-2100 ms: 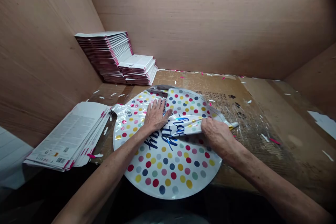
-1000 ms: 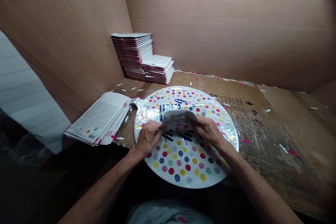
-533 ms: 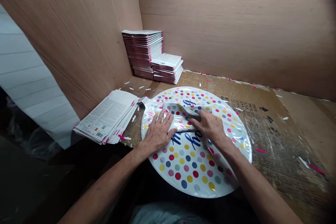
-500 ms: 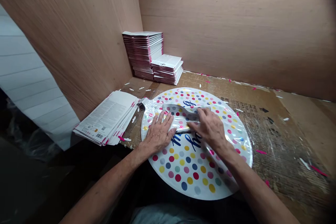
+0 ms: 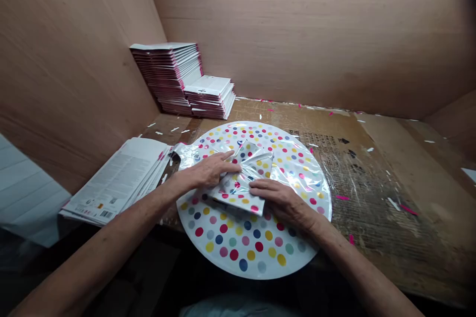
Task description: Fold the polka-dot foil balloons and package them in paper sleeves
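A flat round foil balloon (image 5: 256,252), white with many-coloured dots, lies in front of me with its silver neck at the left. On top of it rests a smaller folded piece of dotted foil (image 5: 238,193), creased and pinched in at the middle. My left hand (image 5: 211,171) lies over the upper left of this folded foil, fingers stretched and apart. Across the right side of the same piece lies my right hand (image 5: 280,200), with its fingers extended and pressing on the foil. The lettering on the balloon is mostly hidden beneath it.
Printed card sleeves (image 5: 115,178) lie fanned at the left edge. A tall stack of folded cards (image 5: 167,79) and a lower stack (image 5: 211,94) stand in the back corner against wooden panels. Pink and white scraps dot the cardboard-covered table (image 5: 372,198).
The silvery foil that lay stretched flat across the balloon is now bunched into a smaller dotted piece. My left hand has moved onto it and the right hand flattened. The view has swung right.
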Demonstrator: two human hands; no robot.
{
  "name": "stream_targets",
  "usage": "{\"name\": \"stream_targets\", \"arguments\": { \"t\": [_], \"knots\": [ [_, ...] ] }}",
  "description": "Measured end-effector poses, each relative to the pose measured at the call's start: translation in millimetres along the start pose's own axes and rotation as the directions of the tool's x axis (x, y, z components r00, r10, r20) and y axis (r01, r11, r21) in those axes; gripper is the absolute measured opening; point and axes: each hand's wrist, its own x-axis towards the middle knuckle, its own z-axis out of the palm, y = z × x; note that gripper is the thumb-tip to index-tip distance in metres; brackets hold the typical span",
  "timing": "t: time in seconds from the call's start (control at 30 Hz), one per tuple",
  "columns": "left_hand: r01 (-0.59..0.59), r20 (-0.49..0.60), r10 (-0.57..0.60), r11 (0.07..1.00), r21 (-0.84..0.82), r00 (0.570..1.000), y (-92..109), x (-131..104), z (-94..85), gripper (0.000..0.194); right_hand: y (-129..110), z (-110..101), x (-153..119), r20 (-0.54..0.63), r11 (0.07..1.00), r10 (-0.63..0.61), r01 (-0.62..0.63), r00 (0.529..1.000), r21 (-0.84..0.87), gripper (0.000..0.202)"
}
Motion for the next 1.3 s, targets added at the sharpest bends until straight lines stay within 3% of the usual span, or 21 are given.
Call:
{"name": "stream_targets", "arguments": {
  "t": [0.03, 0.07, 0.13, 0.2, 0.23, 0.3, 0.37, 0.47, 0.53, 0.6, 0.67, 0.73, 0.83, 0.9, 0.97, 1.03, 1.1, 1.23, 1.3],
  "knots": [
    [0.010, 0.025, -0.009, 0.998, -0.054, 1.000, -3, 0, 1.5, 0.051, 4, -1, -3, -0.092, 0.988, 0.126, -0.117, 0.988, 0.096, 0.032],
    [-0.008, 0.055, 0.015, 0.992, -0.125, 0.998, -5, -1, 3.5, 0.048, 6, -1, -3, -0.164, 0.952, 0.277, -0.247, 0.947, 0.181, 0.032],
    [-0.004, 0.025, 0.011, 0.961, -0.276, 1.000, -5, -3, 9.7, 0.040, 10, 1, 5, -0.235, 0.820, 0.556, -0.481, 0.797, 0.309, 0.031],
    [0.136, -0.073, -0.177, 0.913, -0.384, 0.981, 1, -2, 19.3, 0.032, 13, 1, 21, -0.257, 0.679, 0.733, -0.651, 0.630, 0.340, 0.032],
    [0.232, -0.115, -0.301, 0.885, -0.403, 0.947, 6, 1, 25.0, 0.032, 15, 1, 30, -0.257, 0.624, 0.782, -0.718, 0.568, 0.310, 0.032],
    [0.408, -0.201, -0.493, 0.843, -0.351, 0.846, 16, 8, 36.2, 0.033, 18, -2, 45, -0.247, 0.550, 0.825, -0.822, 0.507, 0.150, 0.033],
    [0.508, -0.300, -0.545, 0.839, -0.195, 0.783, 26, 16, 44.9, 0.032, 20, -7, 59, -0.216, 0.493, 0.838, -0.865, 0.502, -0.098, 0.035],
    [0.536, -0.370, -0.490, 0.844, 0.027, 0.790, 35, 23, 52.3, 0.024, 19, -16, 77, -0.151, 0.399, 0.854, -0.813, 0.497, -0.424, 0.032],
    [0.509, -0.352, -0.444, 0.853, 0.115, 0.824, 38, 25, 55.6, 0.019, 20, -21, 91, -0.159, 0.400, 0.818, -0.745, 0.553, -0.534, 0.032],
    [0.490, -0.341, -0.416, 0.856, 0.164, 0.843, 40, 26, 59.3, 0.016, 24, -24, 106, -0.120, 0.481, 0.751, -0.662, 0.649, -0.575, 0.040],
    [0.490, -0.342, -0.412, 0.852, 0.184, 0.845, 41, 28, 62.5, 0.015, 30, -25, 119, 0.003, 0.572, 0.721, -0.594, 0.693, -0.565, 0.044],
    [0.485, -0.336, -0.412, 0.857, 0.173, 0.847, 41, 27, 62.6, 0.017, 36, -26, 127, 0.119, 0.625, 0.721, -0.566, 0.683, -0.538, 0.044],
    [0.469, -0.368, -0.402, 0.876, 0.111, 0.839, 31, 9, 49.9, 0.022, 41, -30, 120, 0.179, 0.661, 0.708, -0.550, 0.684, -0.511, 0.033],
    [0.532, -0.463, -0.428, 0.839, 0.116, 0.776, 16, -18, 32.6, 0.021, 43, -33, 106, 0.189, 0.676, 0.710, -0.583, 0.678, -0.450, 0.026],
    [0.685, -0.560, -0.501, 0.708, 0.174, 0.660, -3, -52, 13.1, 0.021, 45, -33, 88, 0.189, 0.678, 0.727, -0.646, 0.660, -0.351, 0.025],
    [0.818, -0.542, -0.628, 0.527, 0.232, 0.558, -21, -85, -2.1, 0.025, 46, -29, 73, 0.160, 0.681, 0.729, -0.685, 0.665, -0.258, 0.025],
    [0.853, -0.453, -0.723, 0.446, 0.272, 0.522, -37, -108, -9.9, 0.026, 44, -23, 62, 0.097, 0.692, 0.718, -0.693, 0.689, -0.200, 0.025],
    [0.820, -0.318, -0.766, 0.454, 0.348, 0.559, -56, -123, -13.3, 0.035, 39, -17, 58, 0.007, 0.674, 0.727, -0.712, 0.686, -0.198, 0.038],
    [0.784, -0.278, -0.751, 0.477, 0.398, 0.599, -62, -123, -17.9, 0.037, 37, -20, 61, 0.030, 0.666, 0.736, -0.714, 0.677, -0.215, 0.030]
  ]
}}
